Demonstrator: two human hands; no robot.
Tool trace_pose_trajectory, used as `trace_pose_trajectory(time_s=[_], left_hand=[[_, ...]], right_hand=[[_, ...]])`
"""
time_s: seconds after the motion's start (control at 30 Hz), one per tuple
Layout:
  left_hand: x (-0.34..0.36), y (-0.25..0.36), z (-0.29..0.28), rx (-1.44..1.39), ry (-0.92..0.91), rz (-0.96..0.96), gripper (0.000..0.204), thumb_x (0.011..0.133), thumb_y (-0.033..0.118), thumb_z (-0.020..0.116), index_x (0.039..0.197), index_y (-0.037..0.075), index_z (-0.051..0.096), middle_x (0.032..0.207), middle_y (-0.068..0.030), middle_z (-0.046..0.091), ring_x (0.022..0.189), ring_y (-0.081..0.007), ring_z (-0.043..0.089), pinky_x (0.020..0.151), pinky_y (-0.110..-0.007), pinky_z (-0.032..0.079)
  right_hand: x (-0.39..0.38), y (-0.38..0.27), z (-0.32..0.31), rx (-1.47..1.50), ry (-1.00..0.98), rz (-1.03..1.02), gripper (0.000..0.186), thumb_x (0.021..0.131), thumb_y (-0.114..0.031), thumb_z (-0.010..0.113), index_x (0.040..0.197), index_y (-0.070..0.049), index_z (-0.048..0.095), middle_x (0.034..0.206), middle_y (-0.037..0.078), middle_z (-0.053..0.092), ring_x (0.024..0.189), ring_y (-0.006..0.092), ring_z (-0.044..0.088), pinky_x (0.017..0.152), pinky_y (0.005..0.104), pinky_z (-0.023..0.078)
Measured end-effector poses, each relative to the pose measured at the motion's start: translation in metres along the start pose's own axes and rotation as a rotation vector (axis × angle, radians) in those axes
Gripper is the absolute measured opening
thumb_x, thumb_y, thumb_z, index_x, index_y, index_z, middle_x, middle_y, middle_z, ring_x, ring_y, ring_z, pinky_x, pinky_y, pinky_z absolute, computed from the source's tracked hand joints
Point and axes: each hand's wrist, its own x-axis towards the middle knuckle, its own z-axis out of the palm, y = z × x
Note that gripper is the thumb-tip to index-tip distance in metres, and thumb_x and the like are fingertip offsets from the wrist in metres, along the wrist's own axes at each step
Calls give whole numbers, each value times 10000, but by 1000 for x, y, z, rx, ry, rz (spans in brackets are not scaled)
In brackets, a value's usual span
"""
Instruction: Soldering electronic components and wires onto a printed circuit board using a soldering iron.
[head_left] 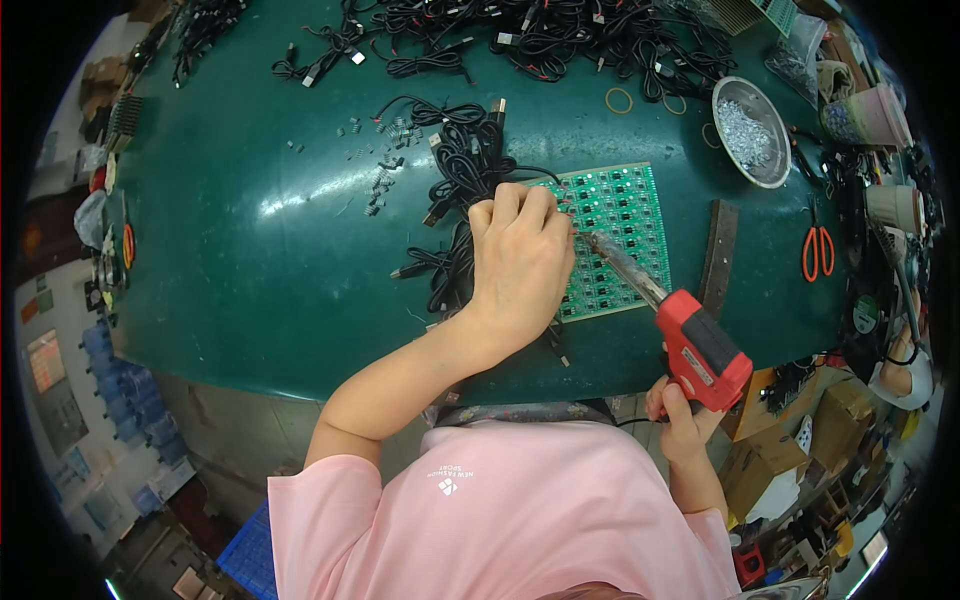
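My right hand (684, 422) grips the handle of a red and black soldering gun (698, 345). Its metal tip points up and left, reaching the green circuit board panel (632, 232) close to my left fingertips. That panel lies flat on the table and carries rows of small black parts. Over its left edge, my left hand (518, 250) is closed, fingers bent and pressed together; what they pinch is hidden under them. Beside and beneath this hand lies a bundle of black USB cables (468, 150), one lead running to the panel's upper left edge.
More black cables (620, 35) are heaped along the far side of the green table (250, 270). Small black pieces (385, 165) are scattered left of the bundle. To the right are a metal bowl (752, 130) of shiny bits, a dark flat bar (718, 255) and orange-handled scissors (817, 250).
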Motion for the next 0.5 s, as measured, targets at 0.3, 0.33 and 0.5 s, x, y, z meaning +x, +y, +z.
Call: trace_pose_trajectory(time_s=[0.3,0.33,0.5], left_hand=[[0,-2,0,-16,-3,4,109,690,70,715,778,69,651,893,-29,547,955,-239,490,801,-379,319],[0,-1,0,-17,-4,5,107,691,71,715,777,68,650,893,-30,547,955,-240,490,801,-379,320],[0,-2,0,-18,0,9,102,693,73,713,772,67,649,892,-32,547,951,-241,491,799,-379,321]], right_hand=[[1,0,-1,6,-23,8,412,909,-202,556,1182,80,432,574,62,493,444,121,446,434,250,384],[2,-1,0,14,-22,11,400,908,-200,559,1169,76,433,575,64,494,444,121,445,433,250,383],[3,1,2,47,-18,12,363,903,-176,563,1140,69,438,580,66,496,447,120,449,431,250,381]])
